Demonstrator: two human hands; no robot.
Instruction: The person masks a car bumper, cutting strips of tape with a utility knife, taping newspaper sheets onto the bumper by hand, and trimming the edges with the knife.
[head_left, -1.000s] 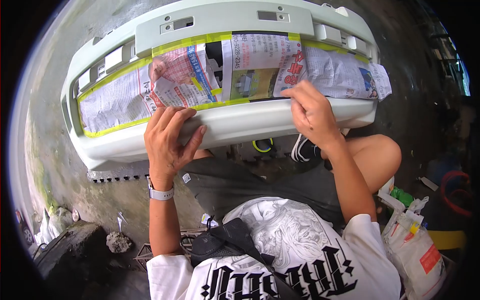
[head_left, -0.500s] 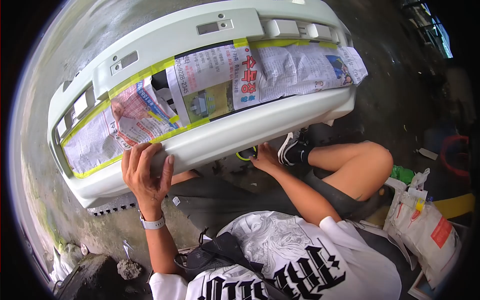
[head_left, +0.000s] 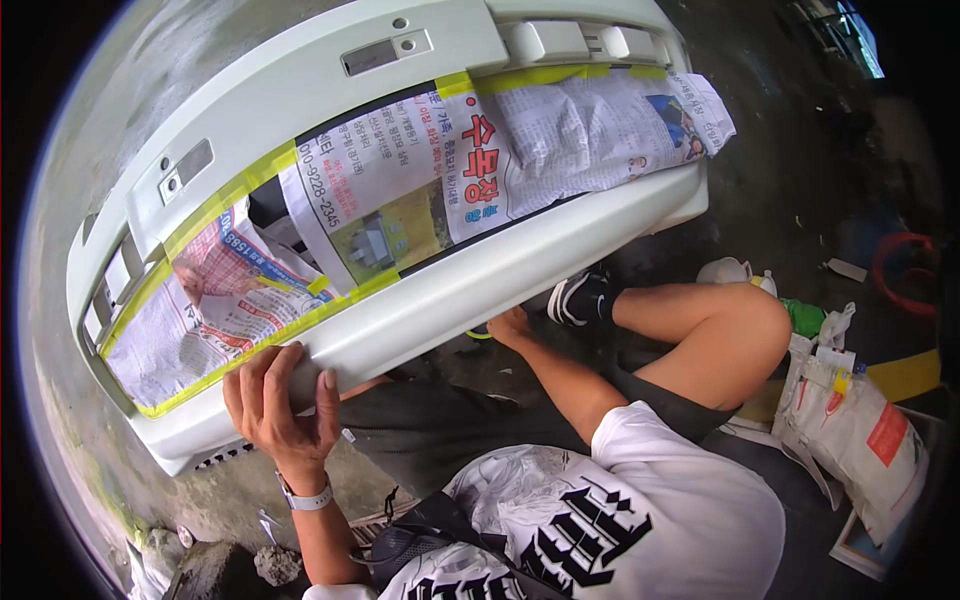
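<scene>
A pale, whitish car bumper [head_left: 420,312] lies tilted across my lap and the ground ahead. Newspaper sheets [head_left: 560,130] cover its long middle opening, edged with yellow masking tape [head_left: 275,332]. My left hand [head_left: 283,405] grips the bumper's near lower edge, fingers over the top and thumb on the near face. Below that edge, partly hidden by it, my right hand [head_left: 512,326] holds a roll of yellow masking tape [head_left: 480,333]; only a sliver of the roll shows. Between two newspaper pieces a dark gap [head_left: 268,203] stays uncovered.
My bent leg [head_left: 700,335] and shoe [head_left: 572,300] are beneath the bumper's right end. At right lie a white bag with a red label [head_left: 860,450], a green plastic item [head_left: 803,317] and a red hose [head_left: 905,280]. Stones [head_left: 275,565] sit at lower left.
The bumper has shifted left and its left end has dropped nearer, my left hand moving with it. My right hand has gone slightly left and down, and the bumper hides more of the tape roll.
</scene>
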